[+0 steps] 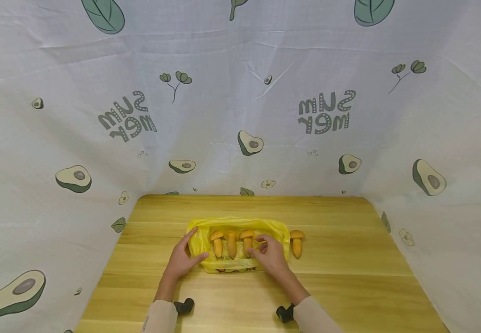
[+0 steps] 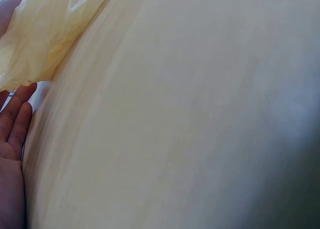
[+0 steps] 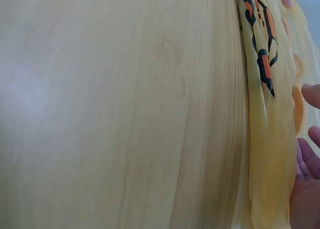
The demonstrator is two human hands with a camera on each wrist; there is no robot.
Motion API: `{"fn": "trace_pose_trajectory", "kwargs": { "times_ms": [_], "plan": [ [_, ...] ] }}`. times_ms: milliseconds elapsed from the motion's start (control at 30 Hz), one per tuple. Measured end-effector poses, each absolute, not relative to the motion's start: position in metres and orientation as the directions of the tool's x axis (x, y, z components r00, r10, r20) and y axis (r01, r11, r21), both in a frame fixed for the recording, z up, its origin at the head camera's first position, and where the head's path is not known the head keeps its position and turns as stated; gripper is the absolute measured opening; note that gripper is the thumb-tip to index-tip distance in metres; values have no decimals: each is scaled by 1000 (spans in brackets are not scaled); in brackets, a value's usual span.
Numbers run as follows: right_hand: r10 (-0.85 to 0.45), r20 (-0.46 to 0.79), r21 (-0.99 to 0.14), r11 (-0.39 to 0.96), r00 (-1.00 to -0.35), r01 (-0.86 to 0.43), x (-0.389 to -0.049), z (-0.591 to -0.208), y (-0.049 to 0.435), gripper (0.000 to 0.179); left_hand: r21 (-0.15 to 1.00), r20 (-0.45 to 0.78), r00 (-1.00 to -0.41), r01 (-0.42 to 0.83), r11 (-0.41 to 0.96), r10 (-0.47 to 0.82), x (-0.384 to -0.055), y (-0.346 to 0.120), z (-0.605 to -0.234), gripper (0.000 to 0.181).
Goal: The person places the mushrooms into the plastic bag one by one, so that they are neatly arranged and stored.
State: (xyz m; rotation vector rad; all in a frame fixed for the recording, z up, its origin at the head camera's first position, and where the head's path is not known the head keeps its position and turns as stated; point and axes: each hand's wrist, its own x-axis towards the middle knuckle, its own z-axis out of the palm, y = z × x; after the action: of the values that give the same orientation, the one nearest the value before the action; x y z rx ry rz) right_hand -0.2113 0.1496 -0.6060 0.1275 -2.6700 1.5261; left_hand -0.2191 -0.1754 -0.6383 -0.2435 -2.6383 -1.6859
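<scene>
A yellow plastic bag (image 1: 228,265) lies with its opening spread, and three orange-brown mushrooms (image 1: 232,243) stand out side by side in it, caps toward the back. My left hand (image 1: 182,259) spans the bag's left end, thumb at the front rim and fingers along the side; the left wrist view shows straight fingers (image 2: 20,121) beside the plastic. Over the bag's right part is my right hand (image 1: 272,256), thumb and fingertips apart, close to the rightmost mushroom (image 1: 246,241) inside. One more mushroom (image 1: 296,243) lies outside, just right of the bag.
The wooden table (image 1: 340,296) extends around the bag on all sides. Behind and beside it hangs a white cloth (image 1: 207,115) printed with avocados and leaves. Black wrist devices (image 1: 184,306) sit by both sleeves. Dark and orange print (image 3: 266,64) marks the bag's front.
</scene>
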Motion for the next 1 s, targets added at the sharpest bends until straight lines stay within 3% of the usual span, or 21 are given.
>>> {"fn": "trace_pose_trajectory", "kwargs": {
  "times_ms": [1000],
  "plan": [
    [32,98,-832,551,-995,-65,-204,-586,204,47,896,99,-986,147,418,134,-220,-176,-640,93]
  ]
}}
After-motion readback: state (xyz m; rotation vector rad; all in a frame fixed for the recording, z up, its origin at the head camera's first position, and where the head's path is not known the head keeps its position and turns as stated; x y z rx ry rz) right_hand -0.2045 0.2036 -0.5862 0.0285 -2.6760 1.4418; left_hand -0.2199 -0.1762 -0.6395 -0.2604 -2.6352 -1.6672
